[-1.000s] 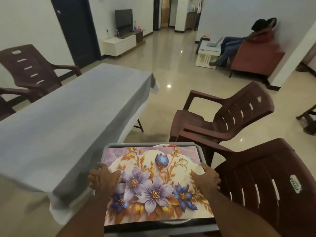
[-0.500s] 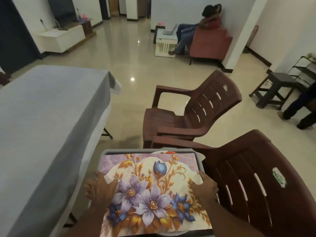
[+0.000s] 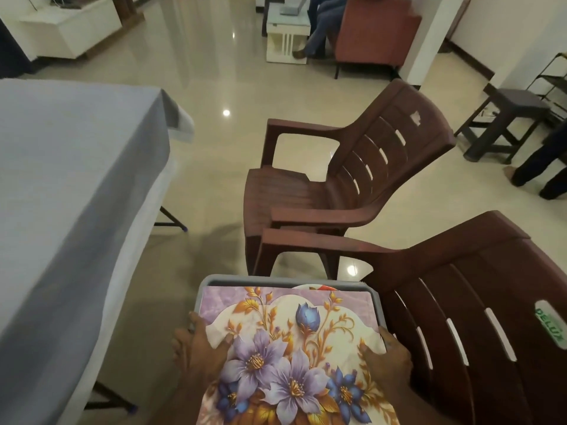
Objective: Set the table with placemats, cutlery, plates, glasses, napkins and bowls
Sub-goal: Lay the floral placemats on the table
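A grey plastic tray [image 3: 205,288], topped by a floral-printed placemat [image 3: 294,357], is gripped at both sides by the left hand [image 3: 201,352] and right hand [image 3: 387,360] beside the grey-clothed bench [image 3: 70,185]; tilting could slide the load off.

Placemat [image 3: 294,357] covers my tray [image 3: 214,279] contents | plate [image 3: 306,286] shows only a sliver | placemat's near end cut by frame.

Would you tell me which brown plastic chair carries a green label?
The nearer chair, beside the right hand; its backrest bears the green label. The farther chair has none.
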